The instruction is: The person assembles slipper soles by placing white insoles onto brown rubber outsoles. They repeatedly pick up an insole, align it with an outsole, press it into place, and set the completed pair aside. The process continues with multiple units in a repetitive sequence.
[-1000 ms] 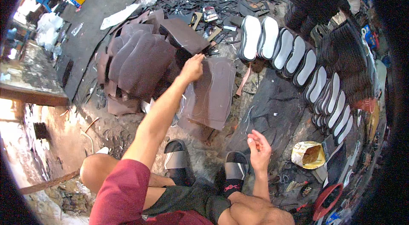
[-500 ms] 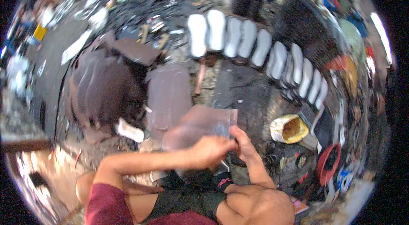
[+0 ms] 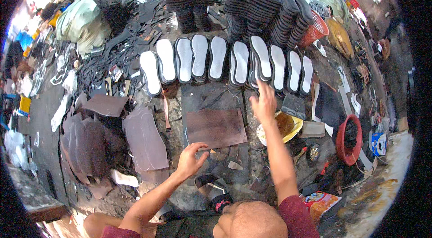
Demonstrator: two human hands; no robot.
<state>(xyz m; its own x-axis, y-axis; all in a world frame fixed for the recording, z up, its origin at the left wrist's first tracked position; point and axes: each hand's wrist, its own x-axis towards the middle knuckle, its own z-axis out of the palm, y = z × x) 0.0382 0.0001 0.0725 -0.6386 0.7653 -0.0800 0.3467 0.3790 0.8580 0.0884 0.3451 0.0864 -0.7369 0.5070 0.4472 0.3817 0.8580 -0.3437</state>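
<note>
Head view showed the brown sheet [image 3: 217, 127] on dark matting [image 3: 211, 97], probably light, bendy and best held by its edges, left hand [image 3: 191, 161] spread beside it, right hand [image 3: 265, 103] spread near white-topped soles [image 3: 261, 57]

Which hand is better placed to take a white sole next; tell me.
Right, probably: the right hand is at the row of white soles, while the left hand is by the brown sheet.

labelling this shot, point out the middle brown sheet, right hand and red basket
Brown sheet [image 3: 217, 126], head view: middle of its top.
Right hand [image 3: 265, 103], head view: back of hand.
Red basket [image 3: 313, 32], head view: its side wall.
</note>
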